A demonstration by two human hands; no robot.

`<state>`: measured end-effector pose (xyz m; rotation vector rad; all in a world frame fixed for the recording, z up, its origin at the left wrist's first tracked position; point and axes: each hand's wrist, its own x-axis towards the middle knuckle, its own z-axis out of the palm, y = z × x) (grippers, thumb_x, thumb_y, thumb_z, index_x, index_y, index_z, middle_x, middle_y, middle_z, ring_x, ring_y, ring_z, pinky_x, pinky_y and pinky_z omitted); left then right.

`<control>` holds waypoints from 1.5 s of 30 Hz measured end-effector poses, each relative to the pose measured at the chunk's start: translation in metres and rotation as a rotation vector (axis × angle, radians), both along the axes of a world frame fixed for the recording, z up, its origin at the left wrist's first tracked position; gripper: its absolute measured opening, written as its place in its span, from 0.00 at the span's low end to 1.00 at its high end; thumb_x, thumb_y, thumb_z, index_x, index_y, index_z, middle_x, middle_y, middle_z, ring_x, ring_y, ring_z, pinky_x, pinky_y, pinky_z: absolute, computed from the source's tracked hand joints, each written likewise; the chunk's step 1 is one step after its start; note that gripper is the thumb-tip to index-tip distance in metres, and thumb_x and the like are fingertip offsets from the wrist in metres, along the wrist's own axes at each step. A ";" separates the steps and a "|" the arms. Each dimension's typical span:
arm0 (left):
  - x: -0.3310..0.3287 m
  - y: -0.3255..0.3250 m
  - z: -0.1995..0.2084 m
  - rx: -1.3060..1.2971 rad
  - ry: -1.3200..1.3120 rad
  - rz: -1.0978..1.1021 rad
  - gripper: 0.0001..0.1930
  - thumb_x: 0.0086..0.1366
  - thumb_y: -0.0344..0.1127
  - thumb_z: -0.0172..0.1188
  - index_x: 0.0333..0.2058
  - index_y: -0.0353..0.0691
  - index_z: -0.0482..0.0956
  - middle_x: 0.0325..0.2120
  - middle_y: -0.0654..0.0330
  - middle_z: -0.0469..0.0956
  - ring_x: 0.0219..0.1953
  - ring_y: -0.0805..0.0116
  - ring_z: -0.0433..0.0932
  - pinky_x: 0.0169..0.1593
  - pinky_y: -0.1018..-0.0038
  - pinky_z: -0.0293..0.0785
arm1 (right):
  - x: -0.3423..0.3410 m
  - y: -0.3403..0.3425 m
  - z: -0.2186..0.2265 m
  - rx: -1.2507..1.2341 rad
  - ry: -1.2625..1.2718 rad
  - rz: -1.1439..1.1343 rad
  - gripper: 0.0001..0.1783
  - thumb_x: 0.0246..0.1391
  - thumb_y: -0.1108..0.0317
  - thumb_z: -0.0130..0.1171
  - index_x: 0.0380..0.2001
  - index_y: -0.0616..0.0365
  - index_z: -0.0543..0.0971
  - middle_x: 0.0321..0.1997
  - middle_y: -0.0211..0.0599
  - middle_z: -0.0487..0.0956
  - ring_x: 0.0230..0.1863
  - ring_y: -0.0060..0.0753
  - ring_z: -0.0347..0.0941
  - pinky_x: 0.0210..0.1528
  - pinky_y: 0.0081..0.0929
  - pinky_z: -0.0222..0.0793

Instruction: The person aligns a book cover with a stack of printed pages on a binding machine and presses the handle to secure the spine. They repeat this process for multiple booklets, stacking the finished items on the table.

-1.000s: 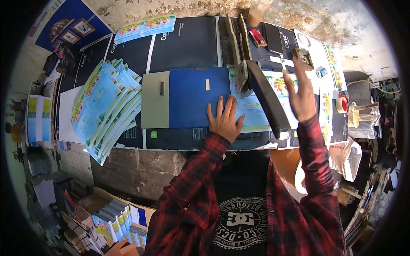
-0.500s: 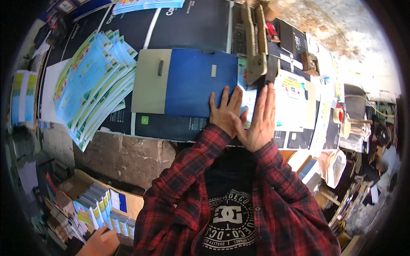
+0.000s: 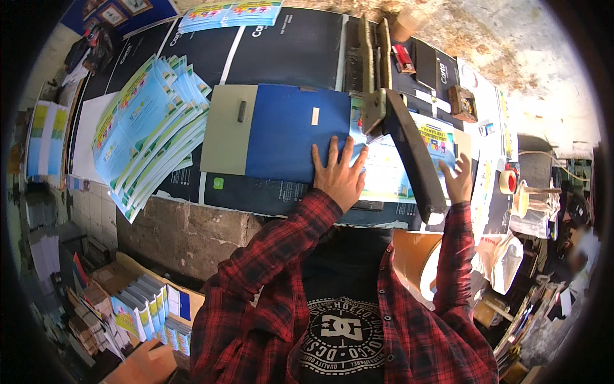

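My left hand (image 3: 340, 174) lies flat with fingers spread, across the right edge of a blue board (image 3: 288, 131) and onto a printed sheet (image 3: 389, 174) beside it. My right hand (image 3: 458, 182) is raised at the right end of the sheets, fingers apart and a little bent, holding nothing that I can see. Between the hands a long dark bar (image 3: 412, 153) slants toward me from a pale metal frame (image 3: 378, 70). It crosses over the printed sheet and hides part of it. The board's left part is a grey-beige panel (image 3: 228, 128) with a dark handle-like piece.
A fanned pile of light-blue printed sheets (image 3: 150, 128) lies on the left of the black-covered table (image 3: 291, 48). Another stack (image 3: 230, 16) sits at the far edge. At right are a wooden block (image 3: 462, 104) and a tape roll (image 3: 508, 182). Someone's hand (image 3: 144, 365) shows at lower left.
My right hand has moved right, away from my left hand. The dark bar now reaches out toward me over the sheet. My left hand stays on the board, its fingers spread wider.
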<state>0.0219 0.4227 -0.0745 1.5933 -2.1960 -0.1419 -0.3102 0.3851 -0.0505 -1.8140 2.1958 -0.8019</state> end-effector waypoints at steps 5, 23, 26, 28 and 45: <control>0.011 0.000 0.005 0.061 -0.020 0.027 0.27 0.65 0.47 0.54 0.62 0.51 0.69 0.62 0.50 0.62 0.64 0.42 0.60 0.61 0.26 0.48 | 0.012 0.004 -0.025 -0.022 0.010 -0.031 0.53 0.41 0.55 0.76 0.66 0.59 0.60 0.53 0.54 0.72 0.52 0.48 0.71 0.52 0.42 0.70; 0.034 0.002 0.004 0.053 0.011 -0.028 0.28 0.65 0.47 0.54 0.62 0.43 0.69 0.64 0.51 0.62 0.67 0.46 0.58 0.64 0.31 0.48 | 0.024 -0.008 -0.056 -0.055 0.347 0.170 0.46 0.44 0.47 0.72 0.63 0.53 0.67 0.46 0.50 0.76 0.48 0.51 0.71 0.51 0.44 0.66; 0.025 0.000 -0.008 0.058 0.066 -0.040 0.30 0.66 0.48 0.53 0.63 0.41 0.67 0.65 0.53 0.61 0.69 0.48 0.55 0.67 0.36 0.47 | 0.034 -0.008 -0.028 0.122 0.389 0.207 0.41 0.46 0.51 0.71 0.61 0.55 0.68 0.50 0.51 0.76 0.52 0.55 0.72 0.54 0.46 0.67; 0.027 0.001 -0.012 0.034 0.088 -0.018 0.30 0.66 0.49 0.53 0.63 0.41 0.67 0.65 0.54 0.61 0.69 0.49 0.55 0.67 0.37 0.46 | 0.061 -0.026 0.027 0.052 0.297 0.363 0.37 0.50 0.54 0.68 0.61 0.56 0.69 0.53 0.54 0.75 0.53 0.56 0.73 0.54 0.45 0.70; 0.021 0.003 -0.015 0.029 0.066 -0.024 0.30 0.64 0.50 0.51 0.63 0.42 0.67 0.67 0.55 0.60 0.70 0.52 0.54 0.68 0.39 0.44 | 0.233 0.056 0.052 -0.041 0.426 0.427 0.48 0.49 0.46 0.65 0.70 0.53 0.61 0.77 0.52 0.49 0.77 0.61 0.40 0.70 0.59 0.48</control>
